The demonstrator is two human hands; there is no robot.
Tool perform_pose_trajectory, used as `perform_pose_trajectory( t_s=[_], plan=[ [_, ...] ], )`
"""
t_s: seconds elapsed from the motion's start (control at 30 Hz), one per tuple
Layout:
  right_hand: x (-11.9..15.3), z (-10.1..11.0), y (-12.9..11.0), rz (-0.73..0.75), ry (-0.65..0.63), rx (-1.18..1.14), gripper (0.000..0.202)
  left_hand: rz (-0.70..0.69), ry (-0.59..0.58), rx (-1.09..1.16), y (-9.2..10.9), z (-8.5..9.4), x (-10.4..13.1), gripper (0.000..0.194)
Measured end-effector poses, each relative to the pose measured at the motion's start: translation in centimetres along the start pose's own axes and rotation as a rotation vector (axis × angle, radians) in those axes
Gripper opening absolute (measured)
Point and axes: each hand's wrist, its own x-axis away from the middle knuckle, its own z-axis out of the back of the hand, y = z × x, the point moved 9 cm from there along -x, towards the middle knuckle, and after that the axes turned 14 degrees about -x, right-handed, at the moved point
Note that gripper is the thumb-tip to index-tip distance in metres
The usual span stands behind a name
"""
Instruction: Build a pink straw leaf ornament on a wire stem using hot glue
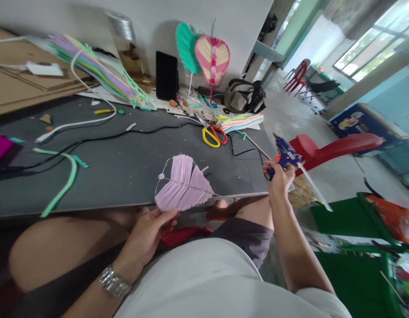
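Note:
My left hand (154, 227) pinches the lower edge of a lilac leaf-shaped piece (184, 187) made of fuzzy strips on a thin wire frame. The upper left of its wire loop is bare, with a small lilac knot on it. Its stem points right along the table's front edge. At the right, my right hand (279, 176) is wrapped round a blue glue gun (285, 152), whose nozzle points up and left. A long clear glue stick (315, 187) sticks out of its back.
On the grey table (124, 176) lie yellow-and-red scissors (214, 136), bundled fuzzy stems (94, 70), cables and green scraps. Behind stand a glass bottle (126, 48), a black phone (166, 76) and a pink-and-cream leaf (212, 57). A red chair (337, 148) is at the right.

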Motion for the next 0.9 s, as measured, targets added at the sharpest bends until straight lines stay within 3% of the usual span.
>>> perform_pose_trajectory(
  t_s=[0.07,0.13,0.23,0.33,0.43,0.53,0.7,0.9],
  plan=[
    [1.7,-0.4,-2.2,0.119,-0.091,-0.063,0.026,0.006,0.009,0.048,-0.2,0.0,0.1,0.026],
    [4.0,-2.5,-2.5,0.055,-0.355,-0.055,0.022,-0.021,-0.003,0.073,-0.2,-0.2,0.1,0.032],
    [8.0,-4.5,-0.8,-0.180,-0.601,-0.014,0.029,-0.052,-0.012,0.080,-0.3,-0.2,-0.2,0.037],
    [12.6,-6.3,2.3,-0.409,-0.854,0.184,0.036,-0.080,0.005,0.073,-0.3,0.1,-0.6,0.040],
    [16.7,-7.8,4.5,-0.527,-1.109,0.332,0.038,-0.093,0.018,0.045,-0.2,0.4,-0.8,0.041],
    [18.2,-8.4,5.8,-0.565,-1.181,0.396,0.039,-0.110,0.017,0.020,-0.2,0.5,-0.8,0.039],
    [18.2,-7.8,7.4,-0.683,-1.172,0.411,0.041,-0.151,0.019,-0.020,0.1,0.5,-0.8,0.036],
    [18.1,-7.6,7.4,-0.660,-1.157,0.421,0.042,-0.181,0.002,-0.018,0.3,0.4,-0.8,0.037]
  ],
)
